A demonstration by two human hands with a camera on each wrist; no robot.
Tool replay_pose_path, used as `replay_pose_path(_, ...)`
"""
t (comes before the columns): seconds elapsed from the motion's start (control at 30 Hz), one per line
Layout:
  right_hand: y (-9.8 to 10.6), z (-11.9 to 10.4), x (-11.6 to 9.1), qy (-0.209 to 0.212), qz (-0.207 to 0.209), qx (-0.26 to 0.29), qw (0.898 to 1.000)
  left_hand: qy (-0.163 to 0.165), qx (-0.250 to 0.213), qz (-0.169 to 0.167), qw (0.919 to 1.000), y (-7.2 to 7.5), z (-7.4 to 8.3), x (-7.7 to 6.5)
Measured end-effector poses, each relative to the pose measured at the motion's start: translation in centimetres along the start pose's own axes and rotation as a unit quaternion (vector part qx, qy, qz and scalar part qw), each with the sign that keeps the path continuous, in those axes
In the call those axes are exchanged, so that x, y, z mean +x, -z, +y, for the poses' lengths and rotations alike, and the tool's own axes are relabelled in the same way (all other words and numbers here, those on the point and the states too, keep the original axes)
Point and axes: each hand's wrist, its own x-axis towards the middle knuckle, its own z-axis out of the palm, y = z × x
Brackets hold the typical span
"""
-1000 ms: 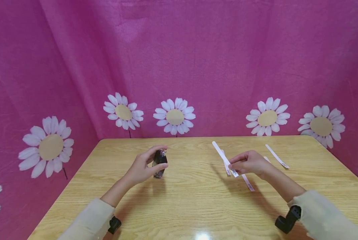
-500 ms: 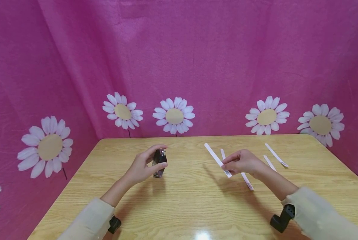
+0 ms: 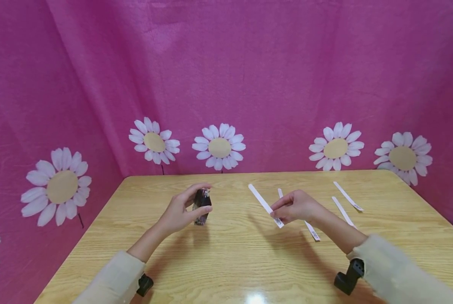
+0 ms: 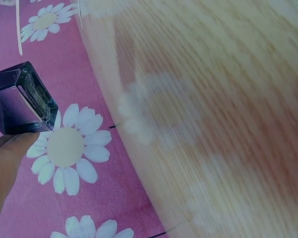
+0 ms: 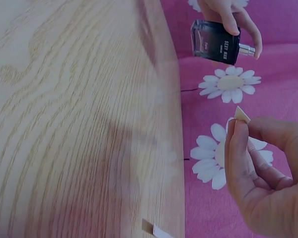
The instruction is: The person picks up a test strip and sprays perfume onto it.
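My left hand holds a dark glass perfume bottle above the table, a finger on top at its spray nozzle and the thumb on the front. In the right wrist view the bottle lies sideways in frame, with pale lettering and a silver nozzle. To its right, my right hand pinches a white paper test strip near its printed end, between thumb and fingers. The strip's plain end points away and toward the left. In the right wrist view only a small end of the strip shows.
More white strips lie on the wooden table: one strip far right, another strip partly behind the right forearm, and a printed strip end below the right hand. A pink curtain with daisies stands behind.
My right hand has moved left with its strip, closer to the bottle, uncovering more of the strip by the right forearm. The left hand and bottle stay in place.
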Motion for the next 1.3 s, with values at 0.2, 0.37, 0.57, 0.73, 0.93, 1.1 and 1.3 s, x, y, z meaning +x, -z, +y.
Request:
replay_pose_path(0.2, -0.7, -0.4, 0.1, 0.003, -0.010, 0.009, 1.000, -0.002, -0.002, 0.001, 1.0000, 0.0, -0.1, -0.1)
replay_pose_path(0.37, -1.3, -0.6, 0.3, 0.010, -0.016, 0.022, 1.000, -0.004, 0.000, 0.004, 1.0000, 0.0, -0.2, -0.1)
replay_pose_path(0.57, -1.8, -0.7, 0.6, 0.009, -0.025, 0.039, 0.999, -0.011, -0.003, 0.005, 0.9999, -0.1, -0.5, -0.1)
replay_pose_path(0.73, -2.1, -0.8, 0.8, 0.007, -0.036, 0.054, 0.998, -0.009, -0.004, 0.008, 0.9999, 0.0, -0.4, -0.1)
replay_pose_path(0.93, -2.5, -0.6, 1.1, 0.004, -0.048, 0.071, 0.996, -0.011, -0.002, 0.009, 0.9999, 0.0, -0.6, -0.1)
replay_pose_path(1.1, -2.8, -0.6, 1.2, 0.006, -0.051, 0.074, 0.996, -0.012, -0.001, 0.010, 0.9999, 0.0, -0.6, -0.2)
replay_pose_path(1.3, -3.1, -0.9, 1.3, 0.009, -0.059, 0.073, 0.996, -0.021, 0.010, 0.016, 0.9996, 0.0, -0.6, -0.2)
